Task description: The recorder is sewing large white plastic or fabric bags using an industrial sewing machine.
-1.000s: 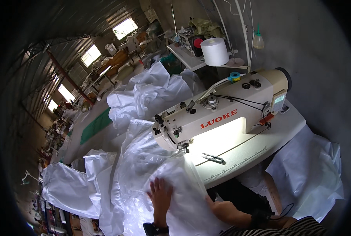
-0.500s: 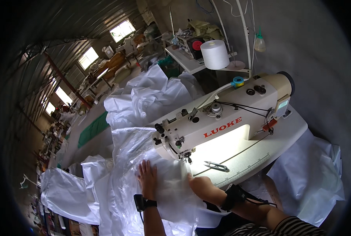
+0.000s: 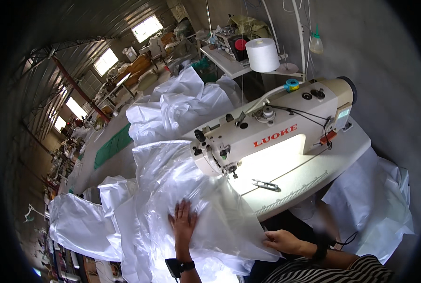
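Note:
A large translucent white plastic sheet (image 3: 220, 207) spreads from the sewing machine (image 3: 272, 127) toward me. My left hand (image 3: 183, 220) lies flat on it, fingers stretched out and slightly spread. At the sheet's right corner, near the front of the machine bed, my right hand (image 3: 283, 241) pinches the edge between thumb and fingers. The sheet's far part runs up to the needle area under the machine head. On the lit bed rests a pair of thread snips (image 3: 266, 185), touched by neither hand.
A white thread cone (image 3: 262, 55) stands behind the machine. More crumpled white sheeting (image 3: 173, 106) heaps up on the far left, and another piece (image 3: 373, 203) hangs at the right. A green strip (image 3: 114, 146) lies farther left. An oil bottle (image 3: 316, 43) hangs by the wall.
My right hand has moved from beside the needle area down and right, drawing the sheet's edge along. My left hand has slid slightly toward me. The view has shifted a little.

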Demonstrator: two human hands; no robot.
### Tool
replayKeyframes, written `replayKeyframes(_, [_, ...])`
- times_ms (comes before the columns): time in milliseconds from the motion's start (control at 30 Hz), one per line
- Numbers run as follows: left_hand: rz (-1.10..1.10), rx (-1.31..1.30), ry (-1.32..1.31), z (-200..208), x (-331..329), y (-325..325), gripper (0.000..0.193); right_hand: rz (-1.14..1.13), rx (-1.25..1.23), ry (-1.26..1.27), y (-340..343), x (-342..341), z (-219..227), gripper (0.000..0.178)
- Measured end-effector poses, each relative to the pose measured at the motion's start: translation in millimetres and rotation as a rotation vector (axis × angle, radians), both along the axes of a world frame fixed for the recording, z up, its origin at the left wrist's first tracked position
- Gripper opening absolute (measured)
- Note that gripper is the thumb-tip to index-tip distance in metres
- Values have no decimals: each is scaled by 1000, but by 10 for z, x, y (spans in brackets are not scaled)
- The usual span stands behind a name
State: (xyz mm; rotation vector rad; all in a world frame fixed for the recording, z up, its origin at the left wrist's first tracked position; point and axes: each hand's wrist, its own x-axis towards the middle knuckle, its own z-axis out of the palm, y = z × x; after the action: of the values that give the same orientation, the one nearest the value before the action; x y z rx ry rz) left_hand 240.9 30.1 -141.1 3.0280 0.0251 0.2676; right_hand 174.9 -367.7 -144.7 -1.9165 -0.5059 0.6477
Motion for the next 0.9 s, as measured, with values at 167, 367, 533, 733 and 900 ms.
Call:
replayKeyframes(167, [4, -216, -254, 502, -345, -67, 42, -246, 452, 420, -268, -424, -464, 24])
replayKeyframes(367, [-213, 75, -195, 563, -992, -1656, 63, -114, 276, 376, -423, -365, -334, 32])
replayKeyframes(533, [-83, -31, -116, 274, -1109, -2158, 8, -92, -47, 44, -304, -73, 146, 57])
replayKeyframes(733, [-619, -717, 285, 366, -1401, -2670, 6, -243, -133, -386, 99, 177, 230, 62])
replayKeyframes(900, [-111, -583, -165, 652, -1237, -1719, 10, -157, -429, -793, 65, 27, 91, 55])
